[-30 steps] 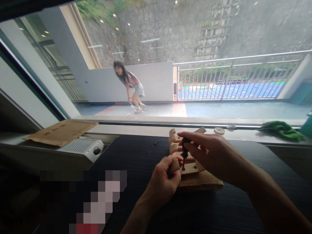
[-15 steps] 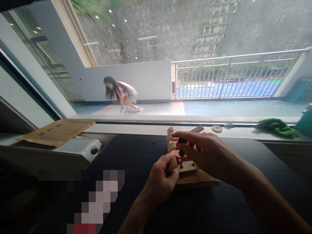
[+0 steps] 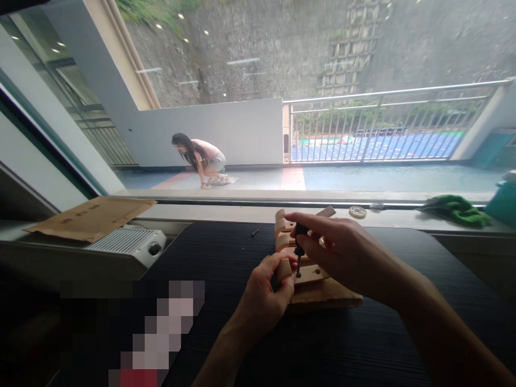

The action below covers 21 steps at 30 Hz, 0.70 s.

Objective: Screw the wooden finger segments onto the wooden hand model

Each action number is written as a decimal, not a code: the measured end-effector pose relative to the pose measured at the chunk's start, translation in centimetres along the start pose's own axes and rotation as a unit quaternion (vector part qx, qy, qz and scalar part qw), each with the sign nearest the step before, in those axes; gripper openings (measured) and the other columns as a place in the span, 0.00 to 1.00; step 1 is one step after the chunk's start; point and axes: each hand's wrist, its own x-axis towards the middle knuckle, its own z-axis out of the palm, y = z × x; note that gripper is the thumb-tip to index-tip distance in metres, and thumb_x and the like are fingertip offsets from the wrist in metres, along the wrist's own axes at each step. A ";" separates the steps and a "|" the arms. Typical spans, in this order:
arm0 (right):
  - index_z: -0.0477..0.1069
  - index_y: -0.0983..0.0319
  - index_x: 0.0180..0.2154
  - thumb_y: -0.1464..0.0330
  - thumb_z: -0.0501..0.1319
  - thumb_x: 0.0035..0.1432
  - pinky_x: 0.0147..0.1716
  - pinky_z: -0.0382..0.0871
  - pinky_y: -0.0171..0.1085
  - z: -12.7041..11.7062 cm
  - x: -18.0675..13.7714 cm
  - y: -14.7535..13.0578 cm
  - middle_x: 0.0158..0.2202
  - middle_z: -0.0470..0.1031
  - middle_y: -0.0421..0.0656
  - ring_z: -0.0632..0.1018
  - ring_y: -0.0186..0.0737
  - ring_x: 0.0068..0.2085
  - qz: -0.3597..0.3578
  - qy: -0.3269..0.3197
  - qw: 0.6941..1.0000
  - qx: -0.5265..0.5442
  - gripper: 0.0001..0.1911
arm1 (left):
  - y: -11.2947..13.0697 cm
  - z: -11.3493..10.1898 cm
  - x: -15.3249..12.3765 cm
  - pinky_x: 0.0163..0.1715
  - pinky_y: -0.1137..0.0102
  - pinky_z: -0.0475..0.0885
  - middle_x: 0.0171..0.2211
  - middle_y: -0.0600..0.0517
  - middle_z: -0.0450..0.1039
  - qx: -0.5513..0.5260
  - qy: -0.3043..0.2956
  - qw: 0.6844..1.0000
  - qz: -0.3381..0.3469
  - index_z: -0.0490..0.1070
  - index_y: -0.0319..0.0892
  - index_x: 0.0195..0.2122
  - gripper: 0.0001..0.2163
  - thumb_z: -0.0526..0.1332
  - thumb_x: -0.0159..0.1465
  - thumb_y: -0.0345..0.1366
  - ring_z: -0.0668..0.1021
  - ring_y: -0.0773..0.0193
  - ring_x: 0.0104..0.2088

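Note:
A wooden piece with several rounded pegs (image 3: 306, 277) lies on a flat wooden board (image 3: 330, 295) on the dark table (image 3: 226, 252). My left hand (image 3: 264, 301) is closed around the nearest peg end of the wooden piece. My right hand (image 3: 342, 252) pinches a small black screwdriver (image 3: 299, 244) by its top, holding it upright with the tip down on the wood. A loose screw (image 3: 255, 233) lies on the table to the left, beyond my hands.
A white heater (image 3: 129, 244) with a cardboard sheet (image 3: 88, 217) on it sits at the left. On the window ledge are a roll of tape (image 3: 357, 212) and a green cloth (image 3: 457, 209). Outside the glass a person (image 3: 199, 161) crouches on the terrace.
My hands and the screwdriver stay at the same spot on the wood. The person outside has gone from bending over to crouching. The camera has shifted slightly.

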 end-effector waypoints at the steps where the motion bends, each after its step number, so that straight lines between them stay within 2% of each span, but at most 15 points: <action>1: 0.63 0.50 0.55 0.68 0.54 0.61 0.24 0.55 0.31 -0.1 -0.1 -0.1 0.25 0.72 0.32 0.67 0.29 0.23 -0.003 -0.001 1.000 0.003 0.21 | 0.0 0.0 0.0 0.46 0.73 0.67 0.45 0.52 0.72 0.001 -0.001 1.000 0.000 0.69 0.42 0.44 0.11 0.56 0.60 0.28 0.74 0.64 0.44; 12: 0.69 0.55 0.51 0.64 0.54 0.61 0.22 0.54 0.32 0.6 0.5 0.9 0.20 0.69 0.35 0.68 0.32 0.22 0.024 0.043 0.998 -0.045 0.17 | 0.1 0.0 -0.2 0.47 0.74 0.66 0.45 0.52 0.72 -0.021 0.002 1.000 0.002 0.69 0.43 0.44 0.11 0.57 0.60 0.28 0.74 0.65 0.45; 18: 0.66 0.51 0.54 0.70 0.55 0.60 0.25 0.56 0.31 -0.1 0.0 -0.3 0.31 0.75 0.35 0.69 0.30 0.25 -0.008 0.000 1.000 0.010 0.20 | 0.3 0.0 -0.1 0.45 0.72 0.68 0.44 0.51 0.72 -0.008 0.000 1.000 -0.004 0.69 0.41 0.44 0.10 0.57 0.61 0.29 0.74 0.63 0.43; 21: 0.66 0.51 0.53 0.70 0.54 0.61 0.25 0.56 0.31 -0.3 -0.2 -0.6 0.31 0.75 0.35 0.69 0.30 0.25 -0.014 -0.012 1.000 0.022 0.19 | 0.4 -0.1 -0.1 0.42 0.73 0.70 0.42 0.51 0.73 -0.008 -0.003 1.000 -0.011 0.69 0.41 0.44 0.10 0.57 0.61 0.29 0.75 0.64 0.41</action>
